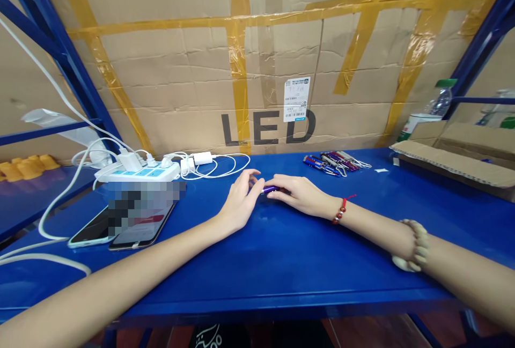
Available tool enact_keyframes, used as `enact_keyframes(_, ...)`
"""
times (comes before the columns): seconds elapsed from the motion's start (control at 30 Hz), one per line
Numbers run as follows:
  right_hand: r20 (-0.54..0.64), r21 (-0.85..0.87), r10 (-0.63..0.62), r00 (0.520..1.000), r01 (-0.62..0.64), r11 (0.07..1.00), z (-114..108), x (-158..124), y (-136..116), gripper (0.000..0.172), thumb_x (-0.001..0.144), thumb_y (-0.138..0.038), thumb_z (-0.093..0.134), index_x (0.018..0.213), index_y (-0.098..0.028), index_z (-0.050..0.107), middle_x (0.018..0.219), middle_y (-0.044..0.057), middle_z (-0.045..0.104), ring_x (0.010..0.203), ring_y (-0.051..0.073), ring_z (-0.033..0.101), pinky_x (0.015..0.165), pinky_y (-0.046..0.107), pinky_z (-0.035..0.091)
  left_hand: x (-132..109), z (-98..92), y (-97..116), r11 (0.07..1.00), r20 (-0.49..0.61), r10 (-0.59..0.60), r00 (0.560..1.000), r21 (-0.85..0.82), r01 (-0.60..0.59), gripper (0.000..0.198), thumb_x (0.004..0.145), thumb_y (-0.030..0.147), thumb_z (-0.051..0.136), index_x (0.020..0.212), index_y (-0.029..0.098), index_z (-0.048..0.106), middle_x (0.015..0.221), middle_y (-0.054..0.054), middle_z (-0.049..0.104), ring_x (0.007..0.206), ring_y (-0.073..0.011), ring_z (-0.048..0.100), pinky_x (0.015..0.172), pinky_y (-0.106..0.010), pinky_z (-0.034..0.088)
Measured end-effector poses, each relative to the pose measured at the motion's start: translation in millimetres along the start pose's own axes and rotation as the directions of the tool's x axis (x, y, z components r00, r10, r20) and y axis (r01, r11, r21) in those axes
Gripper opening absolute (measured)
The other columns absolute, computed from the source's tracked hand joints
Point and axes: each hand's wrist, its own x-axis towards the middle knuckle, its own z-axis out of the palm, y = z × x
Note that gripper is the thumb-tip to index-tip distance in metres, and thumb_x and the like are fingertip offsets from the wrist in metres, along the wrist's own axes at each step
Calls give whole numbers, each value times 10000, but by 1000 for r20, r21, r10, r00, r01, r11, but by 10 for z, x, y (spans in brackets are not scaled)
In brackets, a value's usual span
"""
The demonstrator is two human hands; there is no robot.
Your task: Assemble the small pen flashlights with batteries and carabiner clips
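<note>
Above the blue shelf top (281,251), a slim purple mini flashlight (270,190) is held between my two hands. My left hand (242,200) pinches its silvery left end with thumb and fingers. From the other side, my right hand (300,193) closes its fingertips on the purple body and covers much of it. Behind and to the right lies a small pile of similar mini flashlights (322,164) in blue, red and silver, several with carabiner clips.
Two phones (140,230) lie at the left, near a white power strip (161,172) with plugs and looping cables. An open cardboard box (454,163) and a green-capped bottle (442,98) stand at the right. A taped carton marked LED (181,80) forms the back wall.
</note>
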Motion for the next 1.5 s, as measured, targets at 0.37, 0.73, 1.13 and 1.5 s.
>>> enact_keyframes(0.37,-78,37,165,983,-163,986,39,14,-60,289,867,-422,466,1011,-271,667,982,3,693,781,149,617,677,261,439,48,-20,-125,991,-33,29,999,-128,-33,398,904,433,190,1041,221,498,1078,-51,561,1069,-193,492,968,-364,338)
enact_keyframes(0.73,-70,44,171,983,-168,985,36,10,-45,290,863,-427,470,1011,-258,653,979,9,691,773,153,614,681,270,437,56,-3,-142,995,-21,8,1000,-97,-10,390,909,407,181,1016,221,506,1082,-43,557,1060,-184,500,966,-354,353)
enact_keyframes(1.13,-111,61,171,979,-165,984,29,12,-50,298,836,-469,499,964,-260,669,919,-1,700,711,137,599,626,243,413,61,-6,-128,995,-13,-32,999,-90,31,367,914,397,199,998,216,507,1056,-49,563,1062,-188,496,966,-361,354)
enact_keyframes(1.5,-120,60,163,979,-157,986,41,4,-24,319,843,-482,484,976,-259,668,935,4,700,711,133,601,633,242,418,74,2,-152,995,-30,-20,999,-103,17,352,915,376,216,981,216,523,1037,-47,572,1040,-185,507,955,-361,364)
